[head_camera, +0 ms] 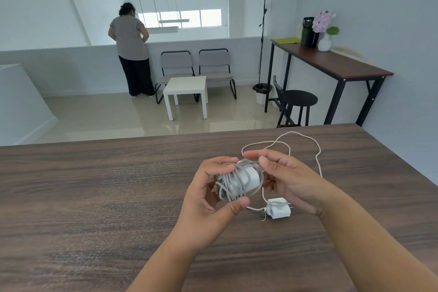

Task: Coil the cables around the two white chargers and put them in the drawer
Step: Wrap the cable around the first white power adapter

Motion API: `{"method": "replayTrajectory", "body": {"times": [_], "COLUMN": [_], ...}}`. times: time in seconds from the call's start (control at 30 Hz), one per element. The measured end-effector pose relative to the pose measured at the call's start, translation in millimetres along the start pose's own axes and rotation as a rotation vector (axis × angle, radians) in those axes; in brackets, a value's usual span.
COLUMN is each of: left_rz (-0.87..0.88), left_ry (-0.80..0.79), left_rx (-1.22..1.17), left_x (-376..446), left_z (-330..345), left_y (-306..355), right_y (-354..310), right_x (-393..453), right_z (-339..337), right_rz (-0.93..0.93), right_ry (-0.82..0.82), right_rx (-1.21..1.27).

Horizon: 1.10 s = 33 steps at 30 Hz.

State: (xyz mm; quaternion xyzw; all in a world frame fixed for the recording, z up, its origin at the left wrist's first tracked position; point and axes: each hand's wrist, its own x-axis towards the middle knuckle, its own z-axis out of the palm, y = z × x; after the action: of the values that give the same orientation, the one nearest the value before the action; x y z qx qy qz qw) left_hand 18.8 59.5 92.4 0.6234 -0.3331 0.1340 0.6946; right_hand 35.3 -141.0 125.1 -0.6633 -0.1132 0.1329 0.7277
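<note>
surface: dark wood table (pixel 94 185) | on it: small white charger (pixel 279 208), loose white cable (pixel 316 156)

You had one view only, a wide-angle camera worn on your head, looking forward and down across the wooden table (pixel 94 197). It sat close above your hands in the lower centre of the frame, while the upper half took in the room beyond, its straight lines bowed toward the edges.
</note>
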Motion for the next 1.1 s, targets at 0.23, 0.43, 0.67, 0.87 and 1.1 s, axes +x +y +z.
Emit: {"method": "replayTrajectory", "body": {"times": [0.23,0.43,0.67,0.87,1.1], "left_rz": [-0.082,-0.09,-0.18,-0.228,-0.216], "left_ry": [0.003,-0.08,-0.098,-0.068,0.026], "left_rx": [-0.041,0.019,-0.126,-0.192,-0.109], "left_x": [-4.1,-6.8,-7.3,-5.4,-9.2], "left_z": [-2.1,-1.1,-2.4,-7.1,-6.0], "left_y": [-4.9,-1.2,0.2,-1.0,-10.8], "right_y": [1.8,-4.6,-0.7,-0.3,4.5], "right_x": [1.5,-3.4,-3.7,-4.5,2.6], "right_z": [-3.1,-9.4,-15.6,-2.0,11.3], "right_rz": [0.231,0.194,0.163,0.156,0.014], "right_ry": [0.036,-0.03,-0.146,0.004,0.331], "right_rx": [0.144,0.069,0.249,0.352,0.268]}}
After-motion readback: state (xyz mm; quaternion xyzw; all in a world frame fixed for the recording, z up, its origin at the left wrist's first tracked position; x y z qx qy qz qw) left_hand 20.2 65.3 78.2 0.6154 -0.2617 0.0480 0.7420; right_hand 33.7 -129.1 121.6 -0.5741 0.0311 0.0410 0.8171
